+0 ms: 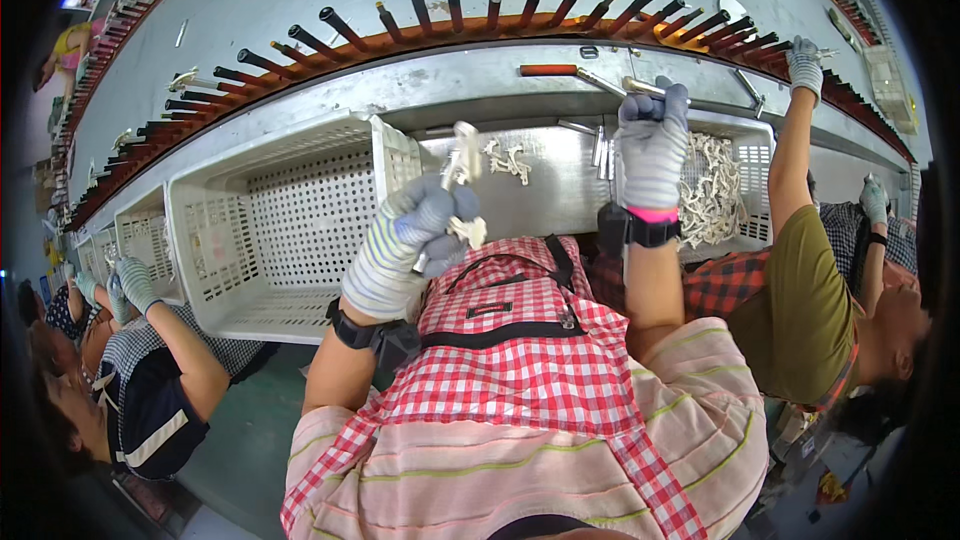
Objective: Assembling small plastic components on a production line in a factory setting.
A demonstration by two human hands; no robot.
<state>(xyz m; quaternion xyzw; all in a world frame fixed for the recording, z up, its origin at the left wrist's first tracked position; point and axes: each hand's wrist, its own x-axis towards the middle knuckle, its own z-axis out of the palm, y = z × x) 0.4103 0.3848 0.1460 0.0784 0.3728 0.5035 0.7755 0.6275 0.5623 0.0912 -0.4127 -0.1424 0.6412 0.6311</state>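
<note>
Gloved hands at a conveyor of pegs, each holding a part.

The left hand (420,230) is closed with its fingers clamped on a pale cast piece (462,165), held upright above the empty white basket (290,210). The right hand (652,145) is raised with its fingers wrapped tight round a slim metal rod (640,86), just beside a second basket (752,155) filled with pale pieces. A row of dark pegs (450,5) is seen beyond the grey ledge (470,80).
</note>
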